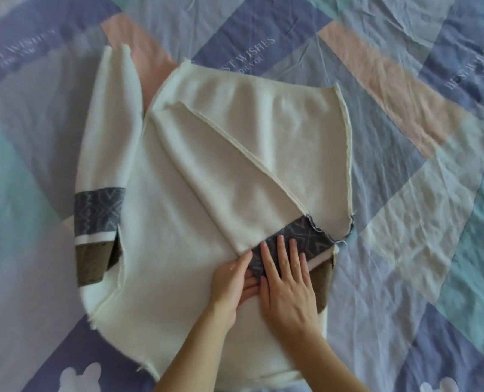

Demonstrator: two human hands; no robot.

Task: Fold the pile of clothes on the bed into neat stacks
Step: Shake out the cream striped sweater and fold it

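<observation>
The cream sweater (pixel 195 193) lies spread mid-bed, one sleeve folded across its body. The right hand (pixel 287 281) presses flat, fingers spread, on that sleeve's grey patterned band (pixel 300 236); the left hand (pixel 230 281), loosely open, touches the band's edge. Underneath lies a pastel patchwork quilt (pixel 405 165).

A bed covered by a wrinkled patchwork quilt (pixel 405 142) in blue, lilac, pink and mint blocks, some printed "BEST WISHES FOR YOU". No edge of the bed shows. One cream sweater (pixel 178 207) lies flat on it, partly folded, with a grey patterned band and brown cuff on each sleeve.
</observation>
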